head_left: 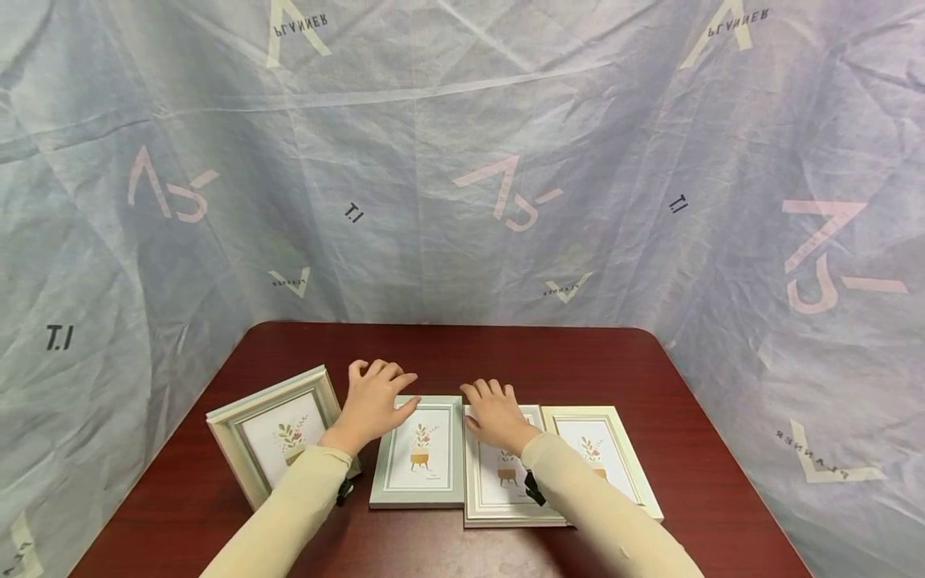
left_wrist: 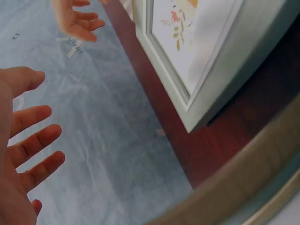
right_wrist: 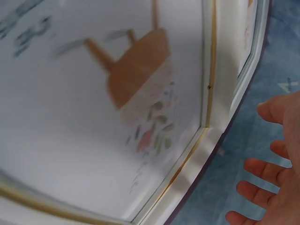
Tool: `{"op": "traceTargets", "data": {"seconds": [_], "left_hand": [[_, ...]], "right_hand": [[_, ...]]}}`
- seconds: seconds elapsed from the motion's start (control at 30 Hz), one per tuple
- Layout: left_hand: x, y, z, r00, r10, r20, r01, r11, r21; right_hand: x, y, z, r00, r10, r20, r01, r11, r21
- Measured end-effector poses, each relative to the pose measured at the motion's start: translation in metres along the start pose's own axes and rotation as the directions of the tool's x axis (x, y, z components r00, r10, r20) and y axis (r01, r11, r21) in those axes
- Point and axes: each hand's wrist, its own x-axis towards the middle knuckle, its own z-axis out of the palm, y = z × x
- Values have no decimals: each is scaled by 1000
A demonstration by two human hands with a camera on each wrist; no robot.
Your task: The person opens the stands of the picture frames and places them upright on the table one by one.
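Observation:
Four picture frames stand or lie in a row, each holding a potted-flower print. My left hand hovers, fingers spread, between the tilted cream frame on the left and the flat grey-green frame. In the left wrist view its fingers hold nothing, beside the grey-green frame. Over the top of a white frame with thin gold lines is my right hand. The right wrist view shows those fingers loosely bent and apart from that frame. A cream frame lies farthest right, partly behind my sleeve.
The dark red table has rounded far corners. A grey printed cloth hangs behind it and along both sides. The tilted frame leans up from the table beside my left forearm. The three flat frames lie close side by side.

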Motion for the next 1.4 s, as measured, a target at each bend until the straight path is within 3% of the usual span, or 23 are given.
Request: {"op": "traceTargets", "data": {"seconds": [0.27, 0.43, 1.03, 1.27, 1.4], "left_hand": [[1, 11, 17, 991, -39, 130, 43, 999, -26], [1, 15, 25, 982, -59, 179, 68, 997, -46], [3, 9, 53, 960, -107, 258, 121, 992, -39], [1, 6, 64, 933, -139, 332, 150, 989, -9], [2, 5, 68, 901, -165, 402, 179, 984, 2]], "right_hand": [[-7, 7, 3, 1000, -16, 2, 16, 999, -32], [-10, 12, 5, 1000, -11, 8, 11, 999, -36], [-10, 26, 4, 999, 30, 38, -30, 1000, 2], [-11, 32, 4, 997, 43, 62, -43, 999, 14], [-11, 34, 4, 997, 50, 58, -51, 998, 21]]}}
